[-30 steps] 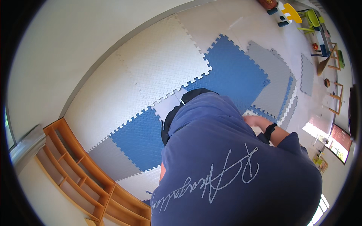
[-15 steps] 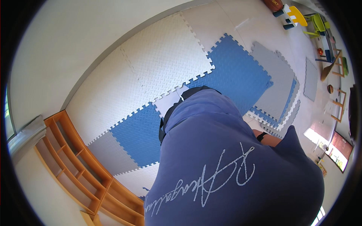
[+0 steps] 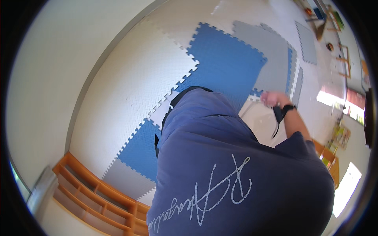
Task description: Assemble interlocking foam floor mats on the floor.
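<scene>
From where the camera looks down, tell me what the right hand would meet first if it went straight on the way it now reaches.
The right hand reaches toward the near edge of the stacked grey foam mats beside the blue mat. That stack's edge looks first in line, though depth is unclear.

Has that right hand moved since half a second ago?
Yes. The right hand has lifted out from beside the blue shirt toward the grey mats.

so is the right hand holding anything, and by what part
The right hand is closed near the edge of the stacked foam mats, but it is blurred, so any hold cannot be told. The left hand is out of view.
</scene>
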`<state>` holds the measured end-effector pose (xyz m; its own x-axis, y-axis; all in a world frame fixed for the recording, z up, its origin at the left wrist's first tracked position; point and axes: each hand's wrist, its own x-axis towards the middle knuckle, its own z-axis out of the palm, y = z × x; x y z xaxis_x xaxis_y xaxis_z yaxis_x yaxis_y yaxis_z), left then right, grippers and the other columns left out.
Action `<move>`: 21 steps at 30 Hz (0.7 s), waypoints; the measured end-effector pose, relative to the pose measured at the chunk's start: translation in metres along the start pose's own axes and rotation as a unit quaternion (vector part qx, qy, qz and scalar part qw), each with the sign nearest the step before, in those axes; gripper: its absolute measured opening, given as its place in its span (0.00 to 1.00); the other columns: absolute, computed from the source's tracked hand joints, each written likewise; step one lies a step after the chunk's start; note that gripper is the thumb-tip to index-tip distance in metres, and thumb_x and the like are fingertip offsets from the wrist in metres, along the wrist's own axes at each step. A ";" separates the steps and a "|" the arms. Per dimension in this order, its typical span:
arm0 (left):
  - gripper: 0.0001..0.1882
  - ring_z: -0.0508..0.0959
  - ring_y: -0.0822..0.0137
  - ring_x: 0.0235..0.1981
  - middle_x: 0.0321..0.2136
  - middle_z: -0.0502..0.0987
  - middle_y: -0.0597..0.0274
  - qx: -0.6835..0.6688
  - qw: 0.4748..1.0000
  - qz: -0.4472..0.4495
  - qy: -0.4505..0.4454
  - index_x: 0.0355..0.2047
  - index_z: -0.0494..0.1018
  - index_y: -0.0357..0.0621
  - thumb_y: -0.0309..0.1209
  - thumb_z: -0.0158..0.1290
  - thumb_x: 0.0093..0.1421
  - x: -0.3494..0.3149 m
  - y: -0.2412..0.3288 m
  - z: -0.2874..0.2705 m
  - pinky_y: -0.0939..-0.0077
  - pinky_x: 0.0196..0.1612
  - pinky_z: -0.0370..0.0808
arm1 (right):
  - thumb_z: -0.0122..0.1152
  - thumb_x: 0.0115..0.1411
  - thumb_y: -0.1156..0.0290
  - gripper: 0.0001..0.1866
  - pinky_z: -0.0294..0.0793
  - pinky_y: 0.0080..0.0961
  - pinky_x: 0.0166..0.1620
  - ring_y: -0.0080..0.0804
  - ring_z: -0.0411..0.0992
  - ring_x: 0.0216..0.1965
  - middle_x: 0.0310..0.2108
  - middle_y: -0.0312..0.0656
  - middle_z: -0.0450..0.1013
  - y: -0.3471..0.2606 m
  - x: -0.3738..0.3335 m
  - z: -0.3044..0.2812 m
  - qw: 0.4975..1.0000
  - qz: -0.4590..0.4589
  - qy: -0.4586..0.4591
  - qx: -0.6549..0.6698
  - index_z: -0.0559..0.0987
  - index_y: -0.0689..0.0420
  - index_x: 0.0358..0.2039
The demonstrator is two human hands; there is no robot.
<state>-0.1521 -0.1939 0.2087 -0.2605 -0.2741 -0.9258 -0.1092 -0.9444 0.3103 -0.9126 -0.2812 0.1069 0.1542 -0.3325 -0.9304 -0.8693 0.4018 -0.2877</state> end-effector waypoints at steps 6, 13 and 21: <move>0.15 0.77 0.68 0.44 0.42 0.81 0.64 0.327 0.943 0.057 -0.014 0.48 0.77 0.42 0.32 0.58 0.62 -0.015 0.137 -0.075 0.70 0.50 0.72 | 0.55 0.53 0.81 0.16 0.75 0.26 0.41 0.25 0.78 0.35 0.32 0.39 0.81 -0.190 -0.174 -0.202 0.972 0.060 0.217 -0.060 0.82 0.59 0.42; 0.23 0.80 0.62 0.46 0.45 0.81 0.57 0.544 0.690 0.476 -0.022 0.54 0.74 0.42 0.28 0.62 0.57 0.001 0.366 0.106 0.66 0.51 0.75 | 0.56 0.65 0.76 0.16 0.74 0.15 0.40 0.23 0.77 0.37 0.33 0.38 0.79 -0.359 -0.317 -0.228 0.790 -0.238 0.541 -0.162 0.82 0.55 0.53; 0.16 0.79 0.70 0.41 0.44 0.82 0.57 0.336 0.732 0.292 -0.516 0.51 0.76 0.36 0.25 0.60 0.63 0.030 0.374 0.284 0.73 0.49 0.76 | 0.56 0.64 0.72 0.15 0.75 0.24 0.32 0.26 0.75 0.29 0.31 0.41 0.80 -0.433 -0.251 -0.238 0.769 -0.348 0.532 -0.065 0.81 0.63 0.48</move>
<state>-0.4734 -0.5036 0.3582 -0.9989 0.0156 -0.0438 -0.0465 -0.3238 0.9450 -0.6861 -0.5747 0.5189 0.1932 -0.9661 0.1712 -0.8000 -0.2562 -0.5426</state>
